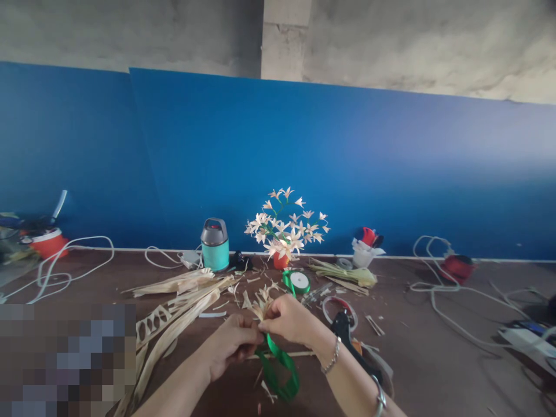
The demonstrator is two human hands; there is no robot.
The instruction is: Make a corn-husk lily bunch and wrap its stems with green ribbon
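My left hand (237,344) and my right hand (291,318) meet above the table, both with fingers pinched together. Between them is a pale dried-husk flower (258,304), its petals pointing up and away from me. My left fingers close on its base, partly hidden behind the fingertips. A shiny green ribbon (293,385) comes out under my right fingertips and hangs in a loop below the hands. Beyond them stands a ribbon spool (299,282) with green ribbon on it. Long dried husk strips (174,318) lie to the left of my left hand.
A black glue gun (343,330) lies beside my right forearm, near a roll of tape (354,313). Behind are an orange pot of husk flowers (281,262), a teal-and-grey container (216,249) and a white cup (362,255). White cables (434,289) loop at both sides.
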